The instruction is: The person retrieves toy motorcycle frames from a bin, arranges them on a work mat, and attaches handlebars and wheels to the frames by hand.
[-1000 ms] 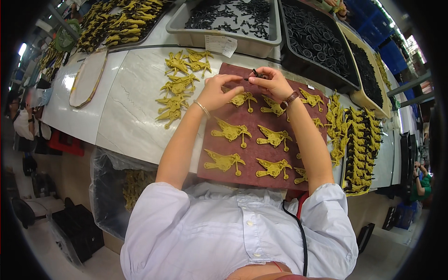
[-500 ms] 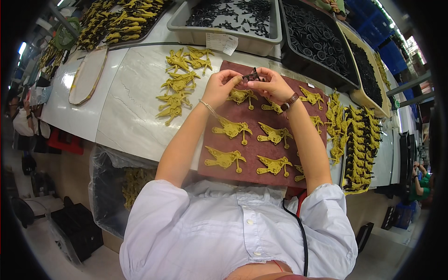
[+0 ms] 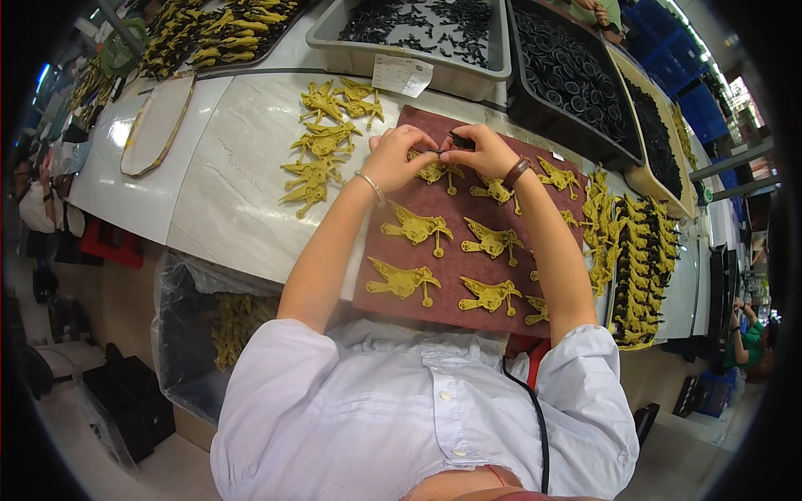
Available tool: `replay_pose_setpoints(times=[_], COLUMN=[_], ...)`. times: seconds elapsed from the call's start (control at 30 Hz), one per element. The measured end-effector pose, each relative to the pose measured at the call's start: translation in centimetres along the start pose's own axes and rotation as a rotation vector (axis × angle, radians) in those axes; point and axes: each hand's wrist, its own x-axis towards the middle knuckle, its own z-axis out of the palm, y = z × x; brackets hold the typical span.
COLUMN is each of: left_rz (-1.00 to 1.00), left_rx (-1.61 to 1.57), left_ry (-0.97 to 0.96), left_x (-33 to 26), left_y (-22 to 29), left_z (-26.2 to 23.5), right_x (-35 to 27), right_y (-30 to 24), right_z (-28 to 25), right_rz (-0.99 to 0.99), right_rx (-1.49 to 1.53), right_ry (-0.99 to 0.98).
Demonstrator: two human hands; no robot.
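My left hand (image 3: 403,157) and my right hand (image 3: 484,156) meet fingertip to fingertip over the far part of a dark red mat (image 3: 443,280). A small black plastic part (image 3: 459,141) shows in the pinched fingers of my right hand. My left fingers are closed too, with a thin dark bit at their tips that is too small to name. Just beneath them lies a yellow bird-shaped plastic piece (image 3: 436,173), partly covered by the hands. More yellow pieces, such as this yellow piece (image 3: 491,240), lie spaced out in rows on the mat.
Yellow pieces (image 3: 322,142) are heaped left of the mat. Beyond it stand a grey bin (image 3: 451,81) of small black parts and a black bin (image 3: 576,129) of black rings. Yellow-and-black assemblies (image 3: 645,259) line the right side. A plastic-lined container (image 3: 188,334) sits below the table edge.
Both hands have come slightly down toward the mat, and the fingertips have closed in on each other. The black part, held between both hands before, now shows mainly at my right fingers.
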Motion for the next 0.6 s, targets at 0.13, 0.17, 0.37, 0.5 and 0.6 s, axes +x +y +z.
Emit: replay_pose_setpoints(times=[0.13, 0.17, 0.37, 0.5, 0.6], left_rz=[0.100, 0.100, 0.062, 0.071, 0.079], left_rx=[0.173, 0.173, 0.265, 0.244, 0.234], left_ry=[0.026, 0.028, -0.163, -0.142, -0.142], left_x=[-0.5, -0.5, 0.1, 0.1, 0.2], left_y=[0.2, 0.0, -0.6, -0.9, -1.0], left_z=[-1.0, -1.2, -1.5, -1.3, -1.2], right_x=[0.6, 0.7, 1.8, 2.1, 1.9], right_y=[1.4, 1.8, 3.4, 3.5, 3.0], right_z=[-0.9, -1.0, -1.4, -1.0, -0.9], right_rz=[0.125, 0.110, 0.200, 0.213, 0.186], right_rx=[0.087, 0.055, 0.033, 0.082, 0.039], right_ry=[-0.050, -0.082, -0.181, -0.213, -0.193])
